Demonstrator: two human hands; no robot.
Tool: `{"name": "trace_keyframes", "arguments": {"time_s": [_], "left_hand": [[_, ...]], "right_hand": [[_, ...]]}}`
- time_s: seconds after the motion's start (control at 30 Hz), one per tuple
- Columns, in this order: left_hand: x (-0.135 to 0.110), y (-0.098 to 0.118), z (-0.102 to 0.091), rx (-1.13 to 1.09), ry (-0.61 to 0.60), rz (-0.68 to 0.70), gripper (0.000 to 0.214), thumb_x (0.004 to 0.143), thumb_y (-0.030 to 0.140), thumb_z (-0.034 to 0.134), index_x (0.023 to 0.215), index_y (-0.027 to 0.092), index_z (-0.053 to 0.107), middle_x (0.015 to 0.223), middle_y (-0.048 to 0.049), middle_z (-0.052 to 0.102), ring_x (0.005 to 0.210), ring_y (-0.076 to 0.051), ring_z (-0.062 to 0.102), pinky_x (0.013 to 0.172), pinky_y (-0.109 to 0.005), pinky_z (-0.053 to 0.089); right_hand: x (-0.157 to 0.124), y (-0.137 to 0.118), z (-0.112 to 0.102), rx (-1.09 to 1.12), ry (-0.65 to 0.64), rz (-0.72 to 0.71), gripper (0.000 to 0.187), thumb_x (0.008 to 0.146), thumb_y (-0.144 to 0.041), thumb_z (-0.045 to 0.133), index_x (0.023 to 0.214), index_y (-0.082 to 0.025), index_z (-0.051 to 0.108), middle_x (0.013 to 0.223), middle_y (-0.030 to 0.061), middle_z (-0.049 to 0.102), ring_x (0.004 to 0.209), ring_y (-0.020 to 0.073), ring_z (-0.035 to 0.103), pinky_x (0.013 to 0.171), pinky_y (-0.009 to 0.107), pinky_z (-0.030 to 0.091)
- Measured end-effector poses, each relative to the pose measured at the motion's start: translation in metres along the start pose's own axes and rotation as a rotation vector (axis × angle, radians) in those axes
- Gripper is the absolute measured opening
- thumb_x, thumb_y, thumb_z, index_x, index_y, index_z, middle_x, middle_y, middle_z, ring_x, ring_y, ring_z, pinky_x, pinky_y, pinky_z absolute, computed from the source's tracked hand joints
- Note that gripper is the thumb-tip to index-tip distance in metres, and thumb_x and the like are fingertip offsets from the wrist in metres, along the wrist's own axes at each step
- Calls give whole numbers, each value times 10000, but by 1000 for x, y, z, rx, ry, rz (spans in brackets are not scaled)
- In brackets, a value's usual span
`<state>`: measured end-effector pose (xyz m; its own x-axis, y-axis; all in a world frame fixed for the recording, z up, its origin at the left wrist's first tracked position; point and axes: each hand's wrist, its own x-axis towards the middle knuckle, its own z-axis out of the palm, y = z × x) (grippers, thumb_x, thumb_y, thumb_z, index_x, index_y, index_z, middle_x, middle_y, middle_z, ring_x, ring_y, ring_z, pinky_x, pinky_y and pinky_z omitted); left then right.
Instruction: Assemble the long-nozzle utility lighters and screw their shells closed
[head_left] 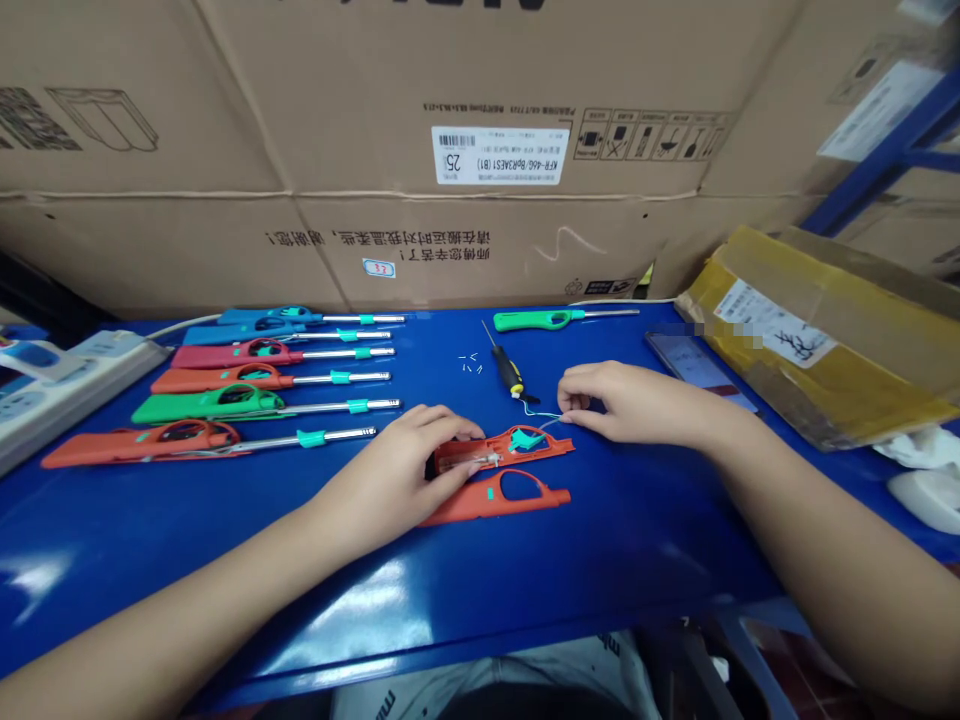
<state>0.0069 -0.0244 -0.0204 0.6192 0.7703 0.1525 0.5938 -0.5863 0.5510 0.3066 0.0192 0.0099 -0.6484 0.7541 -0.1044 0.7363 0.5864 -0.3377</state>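
The orange plastic lighter half-shell (513,460) lies on the glossy blue counter (600,570), open side up, so its inner parts stay exposed. The left hand (418,455) grips its rear end between thumb and fingers, seemingly to steady it. The right hand (619,402) pinches a thin pale strand (550,422) near the front end, likely keeping it controlled. The matching orange cover half (472,499) lies just beside, on the near side; the black-and-yellow screwdriver (508,370) lies beyond, apparently within reach.

Blue tabletop (637,540) with lighters (187,381), screwdriver (508,370), phone (694,365), taped box (855,350)
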Motion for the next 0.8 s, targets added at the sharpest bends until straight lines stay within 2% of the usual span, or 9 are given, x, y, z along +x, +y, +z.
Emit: {"name": "trace_keyframes", "arguments": {"time_s": [0.13, 0.2, 0.3, 0.4, 0.5, 0.6, 0.7, 0.8], "left_hand": [[-1, 2, 2, -24, 8, 9, 147, 965, 309, 600, 995, 189, 680, 1023, -53, 669, 939, -202, 625, 841, -361, 521], [-1, 3, 3, -35, 15, 27, 165, 975, 319, 593, 958, 185, 686, 1022, -57, 667, 939, -197, 626, 843, -354, 519], [0, 4, 3, -28, 42, 42, 199, 990, 341, 570, 952, 186, 690, 1010, -56, 677, 929, -197, 625, 838, -355, 513], [2, 4, -1, -24, 89, 19, 188, 982, 344, 584, 970, 189, 690, 996, -49, 689, 920, -195, 633, 840, -353, 506], [4, -2, -3, -7, 138, -35, 177, 961, 343, 609, 977, 188, 693, 989, -47, 694, 898, -197, 640, 826, -354, 504], [5, -9, 0, 10, 144, -63, 175, 956, 327, 603, 1009, 188, 694, 996, -51, 695, 908, -204, 638, 826, -358, 504], [6, -10, 3, 35, 164, -45, 189, 955, 314, 595, 1070, 191, 683, 1052, -61, 684, 972, -218, 624, 875, -376, 495], [5, -4, 1, 73, 215, 12, 176, 943, 345, 621, 1012, 196, 687, 1024, -59, 664, 970, -219, 601, 874, -376, 479]], "right_hand": [[0, -11, 4, 46, 140, -140, 108, 923, -281, 629, 976, -192, 661, 1023, 71, 642, 959, 210, 591, 860, 336, 450], [2, -20, 8, 91, 123, -226, 111, 941, -290, 626, 973, -196, 675, 1041, 73, 631, 1000, 209, 583, 896, 338, 450], [4, -29, 15, 33, 52, -262, 110, 961, -250, 592, 922, -187, 673, 975, 75, 629, 973, 219, 568, 863, 353, 455], [4, -31, 15, 74, 61, -277, 132, 971, -202, 556, 891, -188, 660, 944, 69, 635, 946, 208, 578, 848, 343, 463], [2, -26, 10, 155, 169, -251, 108, 965, -226, 577, 906, -190, 661, 965, 67, 644, 929, 193, 600, 850, 325, 472], [4, -19, 9, 101, 264, -219, 119, 962, -266, 588, 915, -188, 665, 983, 80, 652, 931, 206, 599, 865, 346, 467], [10, -17, 18, 29, 300, -216, 140, 966, -290, 590, 904, -189, 664, 973, 81, 657, 923, 211, 598, 855, 356, 450], [18, -18, 30, -20, 324, -172, 171, 964, -350, 615, 910, -195, 662, 980, 67, 669, 931, 210, 608, 841, 353, 420]]}}
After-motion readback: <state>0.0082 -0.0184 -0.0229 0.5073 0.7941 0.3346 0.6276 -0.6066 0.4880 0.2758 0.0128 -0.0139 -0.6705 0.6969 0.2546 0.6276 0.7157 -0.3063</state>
